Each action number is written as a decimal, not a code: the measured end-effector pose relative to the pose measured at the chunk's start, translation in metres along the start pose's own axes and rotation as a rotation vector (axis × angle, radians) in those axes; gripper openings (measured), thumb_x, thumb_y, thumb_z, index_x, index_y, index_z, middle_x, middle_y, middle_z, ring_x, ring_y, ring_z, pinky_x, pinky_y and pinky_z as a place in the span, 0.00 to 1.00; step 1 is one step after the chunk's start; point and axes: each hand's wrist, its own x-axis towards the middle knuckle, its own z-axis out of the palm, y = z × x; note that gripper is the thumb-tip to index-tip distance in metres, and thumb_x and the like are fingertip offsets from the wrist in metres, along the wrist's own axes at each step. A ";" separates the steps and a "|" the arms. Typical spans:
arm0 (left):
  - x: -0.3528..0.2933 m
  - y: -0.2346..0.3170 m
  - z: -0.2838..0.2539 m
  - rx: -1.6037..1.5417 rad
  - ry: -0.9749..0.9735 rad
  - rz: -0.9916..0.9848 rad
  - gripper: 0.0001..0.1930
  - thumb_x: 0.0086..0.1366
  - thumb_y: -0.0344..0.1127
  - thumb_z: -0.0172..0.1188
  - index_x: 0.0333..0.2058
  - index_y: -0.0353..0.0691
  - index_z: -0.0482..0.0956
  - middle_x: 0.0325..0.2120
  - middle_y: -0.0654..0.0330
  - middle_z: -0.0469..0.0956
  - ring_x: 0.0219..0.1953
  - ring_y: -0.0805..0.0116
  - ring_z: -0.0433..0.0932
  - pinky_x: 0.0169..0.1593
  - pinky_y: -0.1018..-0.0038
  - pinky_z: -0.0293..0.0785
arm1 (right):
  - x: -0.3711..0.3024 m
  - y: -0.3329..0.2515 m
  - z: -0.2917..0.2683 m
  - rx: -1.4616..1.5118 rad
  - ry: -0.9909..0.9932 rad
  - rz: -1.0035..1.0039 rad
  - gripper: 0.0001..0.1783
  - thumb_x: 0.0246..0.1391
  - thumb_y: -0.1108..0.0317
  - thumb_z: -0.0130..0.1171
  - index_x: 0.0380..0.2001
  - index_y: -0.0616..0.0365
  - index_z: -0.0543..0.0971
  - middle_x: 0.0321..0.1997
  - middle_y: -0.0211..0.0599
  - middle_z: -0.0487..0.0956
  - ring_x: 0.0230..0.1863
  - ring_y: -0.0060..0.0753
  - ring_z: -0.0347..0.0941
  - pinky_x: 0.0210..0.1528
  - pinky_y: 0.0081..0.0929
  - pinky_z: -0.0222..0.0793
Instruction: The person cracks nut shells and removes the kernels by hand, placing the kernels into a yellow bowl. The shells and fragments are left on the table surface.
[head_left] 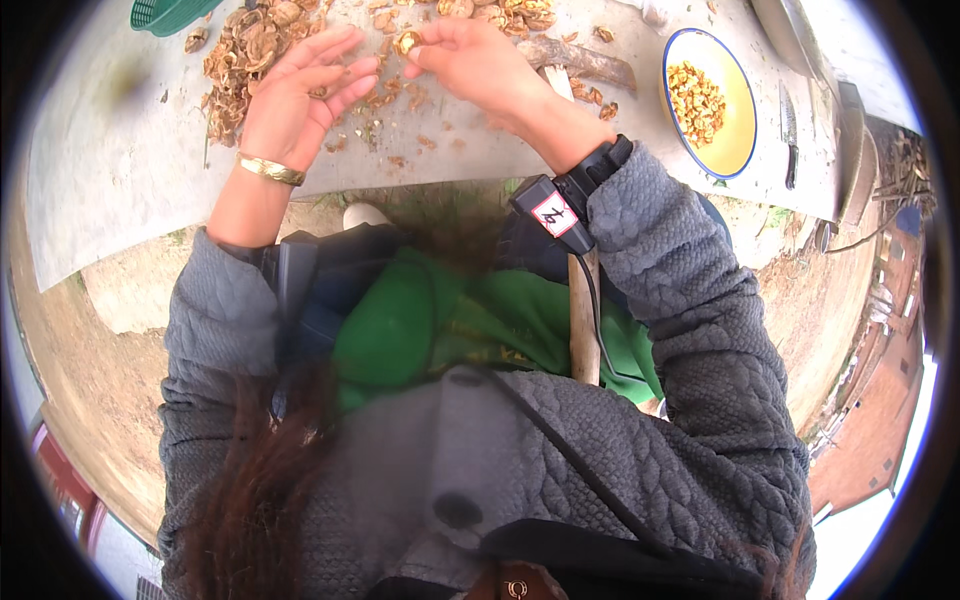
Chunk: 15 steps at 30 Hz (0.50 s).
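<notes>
My right hand (480,65) pinches a piece of walnut (407,42) between thumb and fingertips, above the far part of the table. Across from it, my left hand (300,95) is held palm up with its fingers stretched and apart. A small brown bit shows by its thumb; whether it lies in the hand or behind it I cannot tell. Just beyond the left hand is a heap of cracked walnut shells (235,75). More walnuts (515,15) lie past my right hand, partly hidden by it. Shell crumbs are strewn between the hands.
At the right, a yellow bowl (742,120) with a blue rim holds walnut kernels (695,102). A knife (790,135) lies beside it. Near my right wrist rests a thick wooden piece (590,65). A green basket (165,15) stands far left on the pale table (110,170).
</notes>
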 end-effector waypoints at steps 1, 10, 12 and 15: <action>0.001 0.000 0.000 0.004 -0.021 -0.033 0.20 0.67 0.23 0.44 0.58 0.29 0.67 0.57 0.48 0.70 0.54 0.63 0.75 0.56 0.71 0.74 | 0.001 0.004 0.000 -0.098 0.006 0.020 0.14 0.56 0.63 0.58 0.41 0.60 0.79 0.34 0.29 0.82 0.29 0.21 0.72 0.32 0.24 0.69; 0.006 0.002 0.000 -0.303 -0.053 -0.153 0.22 0.65 0.22 0.42 0.57 0.22 0.64 0.55 0.41 0.69 0.58 0.54 0.71 0.64 0.64 0.68 | -0.012 0.017 0.002 -0.781 0.062 -0.223 0.12 0.54 0.66 0.55 0.38 0.62 0.78 0.36 0.50 0.80 0.42 0.56 0.76 0.45 0.44 0.73; 0.006 0.001 0.002 -0.270 -0.059 -0.141 0.23 0.64 0.22 0.41 0.58 0.22 0.62 0.58 0.39 0.67 0.62 0.52 0.66 0.66 0.63 0.65 | -0.017 0.013 0.000 -0.782 0.197 -0.345 0.12 0.53 0.66 0.56 0.38 0.62 0.78 0.35 0.49 0.80 0.40 0.54 0.77 0.44 0.42 0.73; 0.004 -0.003 0.005 -0.197 -0.081 -0.085 0.23 0.65 0.22 0.42 0.59 0.24 0.62 0.60 0.40 0.65 0.64 0.53 0.64 0.67 0.63 0.64 | -0.021 0.002 -0.002 -0.605 0.201 -0.411 0.13 0.53 0.65 0.58 0.39 0.63 0.78 0.32 0.48 0.80 0.35 0.46 0.78 0.38 0.37 0.73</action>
